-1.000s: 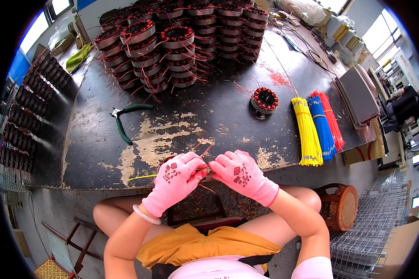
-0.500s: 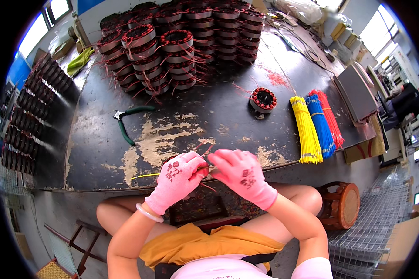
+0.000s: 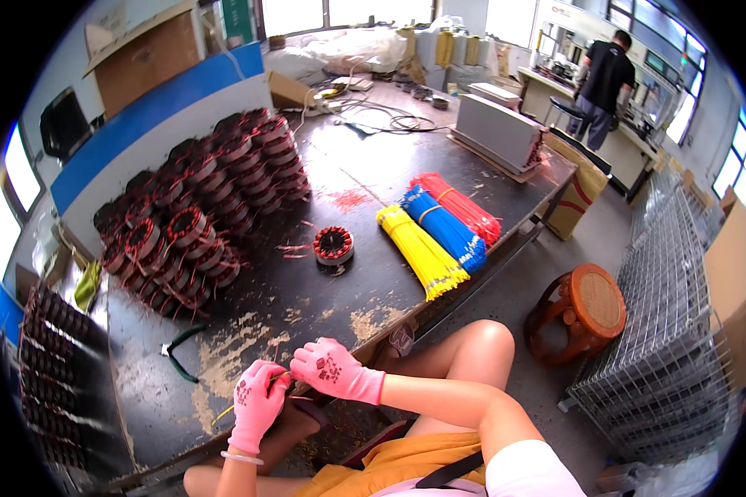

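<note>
Worn table (image 3: 157, 414): left hand (image 3: 257, 402) pinches yellow wire (image 3: 222, 415); right hand (image 3: 331, 369) curled beside it, grip unclear. Pliers (image 3: 176, 364) just beyond left fingers, stator stacks (image 3: 215, 190) farther, wire bundles (image 3: 443, 228) beyond right.

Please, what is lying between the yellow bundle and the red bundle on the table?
The blue bundle lies between the yellow bundle and the red bundle on the table; this shows in the head view.
</note>
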### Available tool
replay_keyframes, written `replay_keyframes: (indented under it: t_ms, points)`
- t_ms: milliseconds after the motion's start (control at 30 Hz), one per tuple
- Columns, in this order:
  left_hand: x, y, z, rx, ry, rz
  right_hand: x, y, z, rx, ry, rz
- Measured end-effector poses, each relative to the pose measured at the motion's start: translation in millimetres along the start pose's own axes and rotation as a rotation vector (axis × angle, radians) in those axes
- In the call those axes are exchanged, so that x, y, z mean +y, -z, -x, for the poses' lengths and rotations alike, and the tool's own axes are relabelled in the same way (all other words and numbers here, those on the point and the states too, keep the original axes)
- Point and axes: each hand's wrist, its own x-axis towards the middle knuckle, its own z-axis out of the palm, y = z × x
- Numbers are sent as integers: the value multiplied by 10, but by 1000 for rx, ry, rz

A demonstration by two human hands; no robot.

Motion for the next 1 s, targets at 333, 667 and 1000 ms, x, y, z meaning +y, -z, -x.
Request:
replay_keyframes:
  t_ms: [333, 667, 1000]
  points:
    - [-1, 37, 14, 11, -141, -246, 729, 961, 197, 248, -388, -103]
    - [28, -5, -56, 0, -73, -124, 2351, 2068, 1033, -110, -997, 619]
    - [-23, 50, -81, -54, -82, -145, 2440, 2162, 846, -201, -951, 742]
